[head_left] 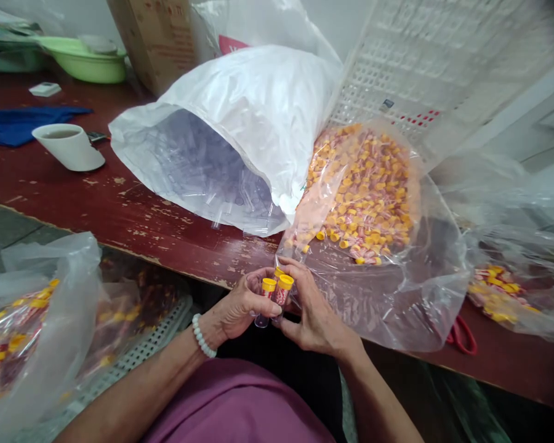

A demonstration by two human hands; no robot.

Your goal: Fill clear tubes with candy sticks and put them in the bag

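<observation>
Both of my hands meet over my lap at the table's front edge. My left hand [244, 304], with a beaded bracelet at the wrist, has its fingers closed round small clear tubes with yellow caps [268, 285]. Against them my right hand [311, 311] grips another yellow-capped tube [284, 288] with red and white contents. A third yellow cap shows just behind. Beyond my hands lies a white sack [258, 92], its mouth open on many clear empty tubes [203, 166]. To its right a clear plastic bag [425, 289] holds a heap of yellow-capped pieces [369, 184].
A white cup [69, 146], blue cloth [23, 125] and green basin [85, 59] stand on the red table [133, 212] at left. Bags of filled tubes [18, 326] lie lower left. Red-handled scissors [464, 335] and another bag [512, 289] are at right; a white crate [406, 74] leans behind.
</observation>
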